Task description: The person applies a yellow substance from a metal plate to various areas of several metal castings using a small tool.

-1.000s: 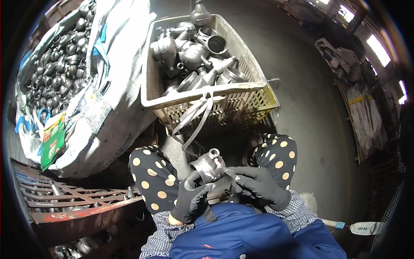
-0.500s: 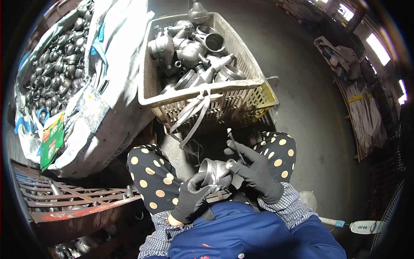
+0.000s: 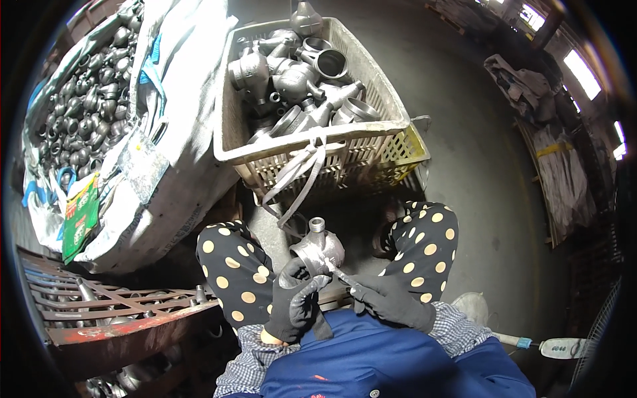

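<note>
My left hand (image 3: 293, 304), in a dark grey glove, is closed round the lower left of a grey cast-metal pipe fitting (image 3: 320, 249). The fitting's narrow open neck points up and away from me, over my lap. Pinched in my gloved right hand (image 3: 393, 300) is a slim rod (image 3: 341, 273) with a pale tip. That tip meets the right side of the fitting's round body, or lies just in front of it. My right palm faces down, and its fingers hide most of the rod.
Ahead, a pale plastic crate (image 3: 312, 138) holds several larger metal fittings, with a strap hanging off its front. A big white woven sack (image 3: 189, 126) full of small castings stands left. At lower left is a rusty metal rack (image 3: 133, 322); a fan guard (image 3: 592, 338) stands lower right.
The fitting has been turned in my left hand, so its neck now points away from me. My right hand has moved down and tilted over, bringing the rod's tip from up in the air to the fitting.
</note>
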### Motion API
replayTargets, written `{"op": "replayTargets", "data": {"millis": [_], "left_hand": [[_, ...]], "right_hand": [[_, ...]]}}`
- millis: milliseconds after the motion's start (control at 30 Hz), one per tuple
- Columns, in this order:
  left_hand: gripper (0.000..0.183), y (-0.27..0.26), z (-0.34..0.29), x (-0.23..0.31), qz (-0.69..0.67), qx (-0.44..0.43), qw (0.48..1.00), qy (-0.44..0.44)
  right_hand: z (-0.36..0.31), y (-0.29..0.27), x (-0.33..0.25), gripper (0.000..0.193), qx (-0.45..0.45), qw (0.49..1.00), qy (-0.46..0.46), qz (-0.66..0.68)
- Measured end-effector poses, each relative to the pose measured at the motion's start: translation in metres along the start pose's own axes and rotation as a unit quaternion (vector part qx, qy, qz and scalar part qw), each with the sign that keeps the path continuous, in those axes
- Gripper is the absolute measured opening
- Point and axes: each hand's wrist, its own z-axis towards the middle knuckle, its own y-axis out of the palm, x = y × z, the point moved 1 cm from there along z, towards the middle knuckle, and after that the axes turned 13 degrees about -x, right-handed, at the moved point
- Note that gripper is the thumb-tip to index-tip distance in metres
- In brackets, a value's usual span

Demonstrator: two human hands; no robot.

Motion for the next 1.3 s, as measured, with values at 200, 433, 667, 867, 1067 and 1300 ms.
{"op": "replayTargets", "data": {"millis": [200,433,667,867,1067,1300], "left_hand": [[0.031,-0.007,-0.005,-0.017,0.069,-0.023,0.995,0.070],[0.025,0.004,-0.003,-0.011,-0.067,0.035,0.997,0.006],[0.026,0.007,-0.005,-0.012,-0.079,0.052,0.995,-0.022],[0.031,0.003,-0.007,-0.014,-0.050,0.006,0.998,-0.038],[0.031,0.003,-0.006,-0.011,-0.068,-0.003,0.996,-0.050],[0.026,-0.002,-0.005,-0.014,-0.017,-0.012,0.999,-0.038]], "right_hand": [[0.006,0.004,0.017,0.037,-0.006,1.000,-0.017,0.005],[0.008,0.007,0.023,0.036,0.038,0.996,-0.010,-0.075],[0.011,-0.004,0.012,0.033,-0.051,0.993,0.053,0.089],[0.015,-0.005,0.010,0.036,-0.081,0.986,0.048,0.139],[0.013,-0.012,-0.021,0.036,-0.071,0.978,0.084,0.179],[0.020,-0.026,-0.027,0.046,0.182,0.968,-0.161,-0.061]]}}
